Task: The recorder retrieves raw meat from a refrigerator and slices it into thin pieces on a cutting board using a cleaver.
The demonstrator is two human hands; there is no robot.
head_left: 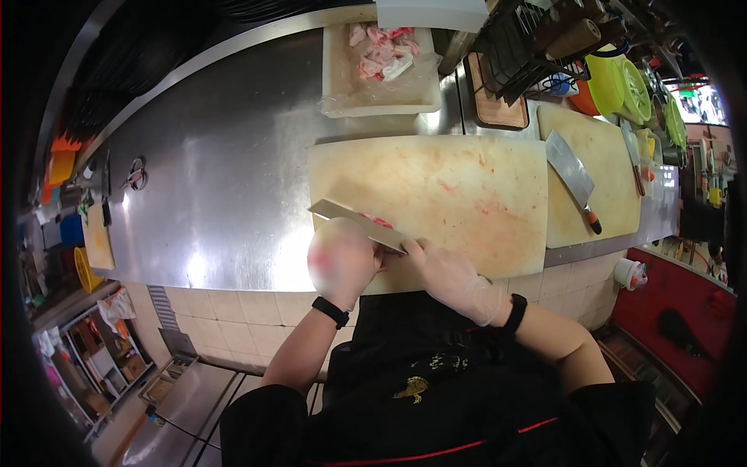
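Observation:
My right hand, in a thin clear glove, is closed round the near end of a cleaver. The blade points up and left across the left front part of a large pale cutting board. A small piece of red meat shows just beyond the blade. My left hand is close on the near side of the blade, at the board's left front corner. A blurred patch covers much of it, so its fingers and anything in them cannot be made out.
A white tub with raw meat pieces stands at the back. Another cleaver lies on a second board at right, near a knife. Scissors lie on the steel counter. A wire rack stands back right.

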